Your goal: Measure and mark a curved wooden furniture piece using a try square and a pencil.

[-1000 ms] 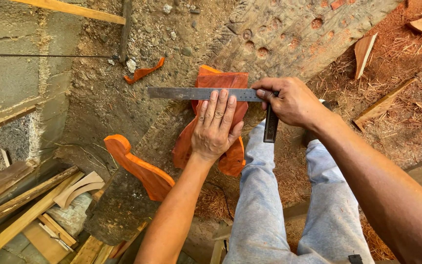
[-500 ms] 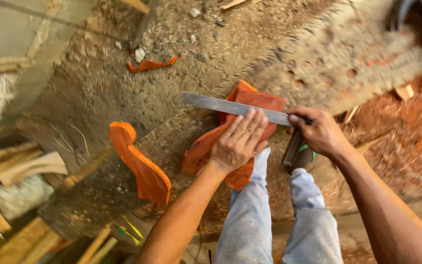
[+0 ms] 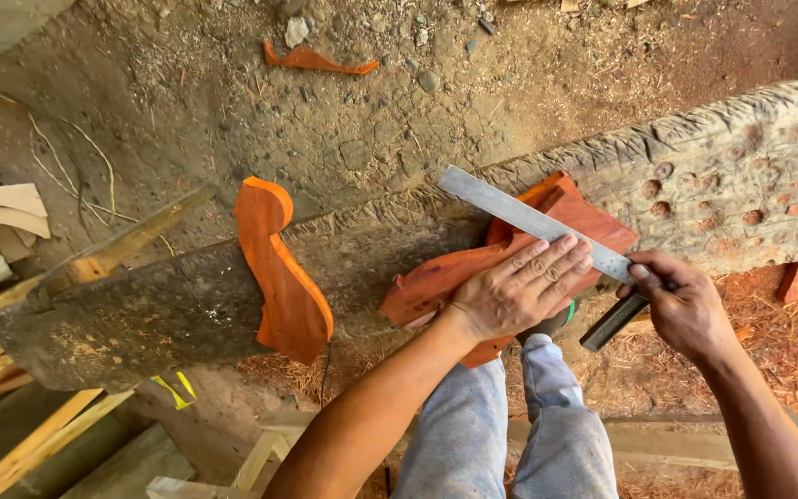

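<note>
A curved reddish-orange wood piece lies on a rough grey timber beam. My left hand lies flat on this piece, fingers spread, pressing it down. A metal try square rests with its steel blade across the wood, just past my fingertips. My right hand grips the square's dark handle at the beam's near edge. A second shaped orange wood piece lies across the beam to the left, untouched.
A thin orange offcut lies on the stony dirt beyond the beam. Pale wood strips and planks are piled at the left. Red shavings cover the ground at the right. My legs in grey trousers are below.
The view has swung round, so the beam now runs across the frame. Both hands keep their hold; the square stays on the wood piece.
</note>
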